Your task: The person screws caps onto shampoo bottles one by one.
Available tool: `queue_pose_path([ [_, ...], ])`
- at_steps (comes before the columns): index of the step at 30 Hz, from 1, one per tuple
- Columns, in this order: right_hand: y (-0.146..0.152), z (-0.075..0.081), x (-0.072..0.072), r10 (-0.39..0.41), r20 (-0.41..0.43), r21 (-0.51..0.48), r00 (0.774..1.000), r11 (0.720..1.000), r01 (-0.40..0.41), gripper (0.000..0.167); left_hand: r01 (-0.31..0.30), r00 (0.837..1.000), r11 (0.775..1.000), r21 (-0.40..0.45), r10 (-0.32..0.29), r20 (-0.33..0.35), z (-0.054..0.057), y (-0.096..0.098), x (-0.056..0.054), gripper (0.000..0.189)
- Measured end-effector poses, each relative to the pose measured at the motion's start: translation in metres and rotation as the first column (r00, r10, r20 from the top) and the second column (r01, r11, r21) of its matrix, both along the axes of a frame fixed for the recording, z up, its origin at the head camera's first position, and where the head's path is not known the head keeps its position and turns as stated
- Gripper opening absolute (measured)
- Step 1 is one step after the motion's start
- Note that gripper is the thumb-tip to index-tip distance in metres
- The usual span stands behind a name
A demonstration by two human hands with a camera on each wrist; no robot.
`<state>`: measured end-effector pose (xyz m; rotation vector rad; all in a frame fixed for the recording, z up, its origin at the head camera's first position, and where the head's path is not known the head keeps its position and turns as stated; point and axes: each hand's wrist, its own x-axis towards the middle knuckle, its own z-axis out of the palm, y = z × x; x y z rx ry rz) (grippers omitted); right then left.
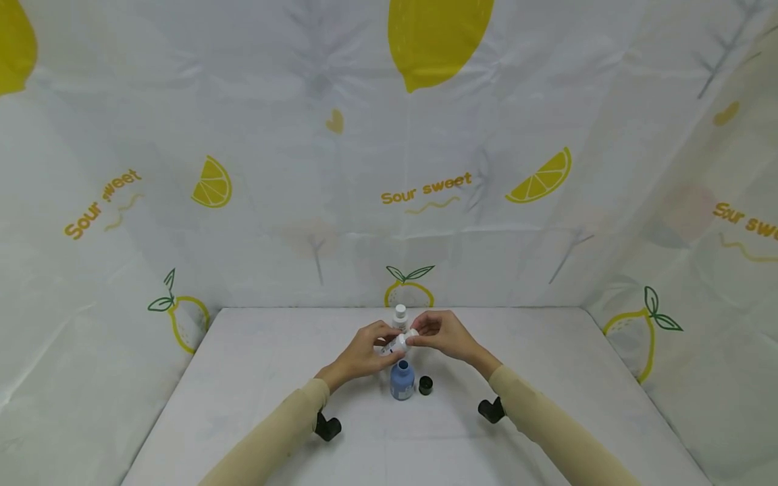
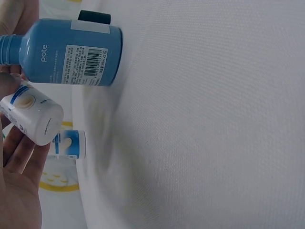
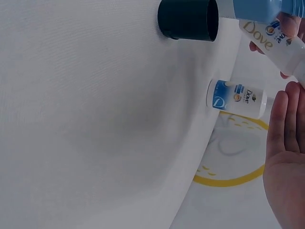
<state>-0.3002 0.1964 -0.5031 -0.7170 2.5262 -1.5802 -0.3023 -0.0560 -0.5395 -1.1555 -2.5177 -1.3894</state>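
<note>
My left hand (image 1: 365, 351) grips a white Dove bottle (image 2: 35, 117), tilted and held above the table. At its upper end, the thumb and fingers of my right hand (image 1: 446, 335) pinch the white cap (image 1: 414, 332). Whether that cap is still attached to the neck, I cannot tell. Just in front of both hands, a blue bottle (image 1: 402, 383) stands upright with its mouth uncovered. A dark cap (image 1: 425, 385) lies to the right of it. Behind the hands stands a second white Dove bottle (image 3: 238, 99), its white cap on in the head view.
The white table (image 1: 243, 378) ends at a pale backdrop (image 1: 292, 202) printed with lemons. Black wrist devices sit by the sleeves, a left one (image 1: 328, 427) and a right one (image 1: 491, 410). The bottles stand close together near the middle.
</note>
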Motion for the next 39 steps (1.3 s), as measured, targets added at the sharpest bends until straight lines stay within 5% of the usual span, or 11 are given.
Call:
queue_pose_path([
  [39, -0.0011, 0.0044, 0.0062, -0.026, 0.033, -0.013, 0.999, 1.0, 0.026, 0.027, -0.002, 1.0, 1.0, 0.001, 0.002, 0.0, 0.0004, 0.0051, 0.0007, 0.036],
])
